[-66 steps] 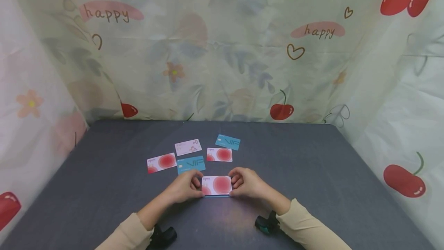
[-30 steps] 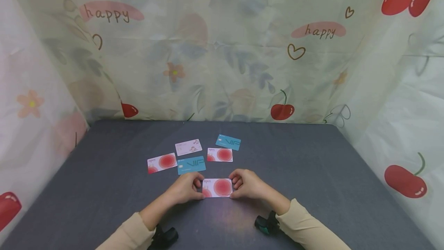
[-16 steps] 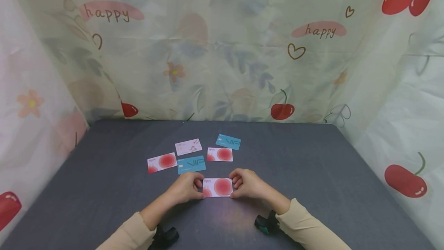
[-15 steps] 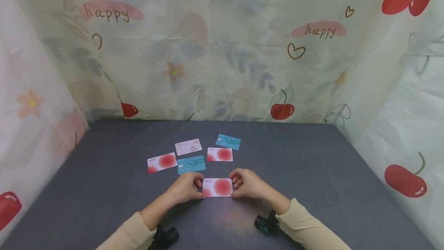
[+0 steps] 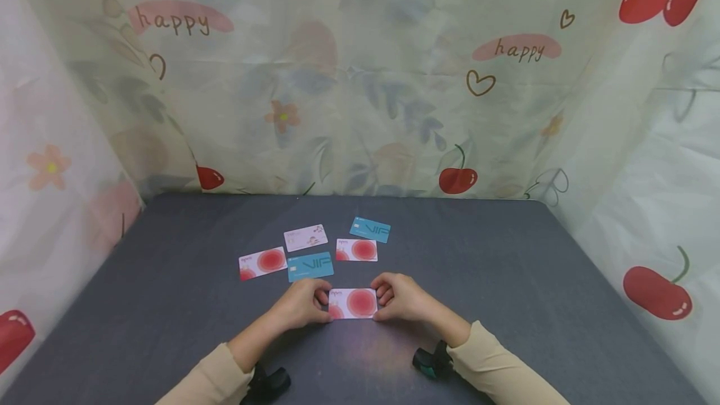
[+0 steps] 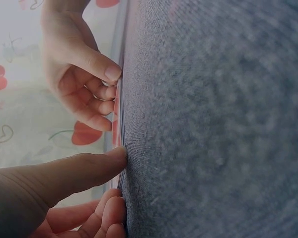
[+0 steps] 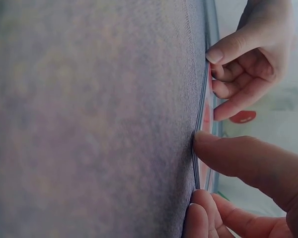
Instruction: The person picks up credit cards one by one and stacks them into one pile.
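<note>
A small stack of plastic cards (image 5: 352, 304) lies at the front middle of the dark table, with a white-and-red card on top. Its layered edge (image 7: 200, 116) shows in the right wrist view, low against the cloth. My left hand (image 5: 298, 305) grips the stack's left end, thumb at the near corner and fingers at the far one. At the right end my right hand (image 5: 405, 299) holds it the same way. In the left wrist view the left thumb (image 6: 84, 173) presses the stack's near edge. What lies under the top card is mostly hidden.
Behind the hands lie loose cards: a white-and-red card (image 5: 262, 264), a pale pink card (image 5: 305, 238), a blue VIP card (image 5: 310, 266), a second white-and-red card (image 5: 357, 250) and another blue VIP card (image 5: 369, 229). A cherry-print curtain (image 5: 349, 92) encloses the dark table (image 5: 495, 255).
A blue edge that stuck out under the top card at first no longer shows. The top card and both hands have shifted slightly toward me, then stayed almost still.
</note>
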Available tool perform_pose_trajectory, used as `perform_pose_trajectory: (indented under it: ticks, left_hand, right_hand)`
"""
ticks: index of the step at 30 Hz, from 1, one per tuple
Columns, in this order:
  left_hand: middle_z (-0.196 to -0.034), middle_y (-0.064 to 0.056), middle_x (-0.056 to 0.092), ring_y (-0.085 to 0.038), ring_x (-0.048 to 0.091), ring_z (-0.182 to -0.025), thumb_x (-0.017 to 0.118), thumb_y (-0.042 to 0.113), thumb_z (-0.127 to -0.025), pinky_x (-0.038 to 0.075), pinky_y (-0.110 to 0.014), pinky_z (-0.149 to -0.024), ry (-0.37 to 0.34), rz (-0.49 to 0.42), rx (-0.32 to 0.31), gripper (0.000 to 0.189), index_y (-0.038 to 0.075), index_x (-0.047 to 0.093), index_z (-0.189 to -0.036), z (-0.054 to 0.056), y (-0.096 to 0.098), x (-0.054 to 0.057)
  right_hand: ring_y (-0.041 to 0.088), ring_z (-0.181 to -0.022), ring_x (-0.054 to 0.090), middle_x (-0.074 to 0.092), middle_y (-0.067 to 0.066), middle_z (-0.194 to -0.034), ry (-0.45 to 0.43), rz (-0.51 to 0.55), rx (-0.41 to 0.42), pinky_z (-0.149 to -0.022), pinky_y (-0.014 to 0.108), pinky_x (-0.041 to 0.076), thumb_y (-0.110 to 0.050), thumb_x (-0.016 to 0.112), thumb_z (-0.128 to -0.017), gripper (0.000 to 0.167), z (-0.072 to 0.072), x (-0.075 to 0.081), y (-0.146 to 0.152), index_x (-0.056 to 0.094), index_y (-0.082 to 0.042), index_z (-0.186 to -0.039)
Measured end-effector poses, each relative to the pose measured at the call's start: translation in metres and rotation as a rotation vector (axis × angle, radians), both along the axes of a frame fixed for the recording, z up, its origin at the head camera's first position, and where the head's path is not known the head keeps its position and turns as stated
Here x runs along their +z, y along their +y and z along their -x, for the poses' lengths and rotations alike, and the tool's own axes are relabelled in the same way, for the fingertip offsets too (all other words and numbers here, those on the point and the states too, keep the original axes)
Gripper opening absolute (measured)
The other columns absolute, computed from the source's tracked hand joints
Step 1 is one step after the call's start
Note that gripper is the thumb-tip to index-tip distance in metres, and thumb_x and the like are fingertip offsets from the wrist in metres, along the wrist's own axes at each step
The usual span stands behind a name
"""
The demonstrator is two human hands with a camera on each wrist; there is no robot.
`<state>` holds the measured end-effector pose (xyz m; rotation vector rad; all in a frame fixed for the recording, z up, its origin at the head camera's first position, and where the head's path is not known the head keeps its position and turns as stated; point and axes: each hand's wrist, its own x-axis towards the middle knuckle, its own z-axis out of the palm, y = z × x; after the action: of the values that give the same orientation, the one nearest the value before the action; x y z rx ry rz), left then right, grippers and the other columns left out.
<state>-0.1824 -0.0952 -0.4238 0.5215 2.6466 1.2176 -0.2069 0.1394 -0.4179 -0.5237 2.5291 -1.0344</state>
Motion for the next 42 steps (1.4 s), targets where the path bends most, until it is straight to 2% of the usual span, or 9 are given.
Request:
perform_pose_trajectory:
  ticks: [29, 42]
  left_hand:
    - [-0.084, -0.009, 0.061, -0.011, 0.055, -0.068, 0.079, 0.010, -0.071, 0.047, -0.016, -0.060, -0.032, -0.016, -0.045, 0.056, -0.009, 0.056, -0.119, 0.001, -0.007, 0.004]
    - [-0.089, -0.011, 0.063, -0.012, 0.055, -0.070, 0.077, 0.012, -0.073, 0.051, -0.022, -0.062, -0.083, -0.043, -0.022, 0.055, -0.004, 0.056, -0.121, 0.006, -0.013, 0.011]
  right_hand:
    - [0.014, -0.079, 0.054, 0.059, 0.005, -0.093, -0.018, 0.009, 0.001, -0.074, 0.027, 0.054, -0.014, 0.080, -0.071, 0.048, 0.003, 0.001, 0.002, 0.058, -0.003, -0.112]
    - [0.014, -0.079, 0.057, 0.061, 0.007, -0.094, 0.008, 0.021, -0.006, -0.075, 0.029, 0.054, -0.017, 0.075, -0.076, 0.042, 0.009, 0.007, 0.005, 0.058, -0.003, -0.112]
